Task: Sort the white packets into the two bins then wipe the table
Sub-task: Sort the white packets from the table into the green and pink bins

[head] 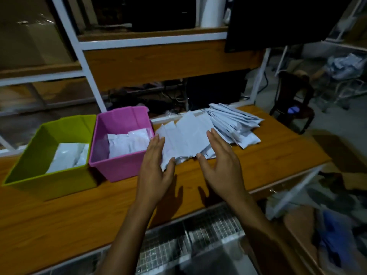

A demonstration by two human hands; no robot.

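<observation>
Packets (190, 135) fanned in loose heap on table (79, 215), just R of pink bin (119, 169); some already in it and in green bin (49, 181). Left hand (156, 163) and right hand (220, 161) apart, fingers straight, flanking near stack, thumbs at its edge, nothing gripped. Prob. light, thin, slick, floppy; best squared up, then pinched at edges.

Near edge: open table (79, 215) lets you pass.
Left: pink bin (123, 169) and green bin (55, 183) block you.
Far side: packets (190, 133) crowd it.
</observation>
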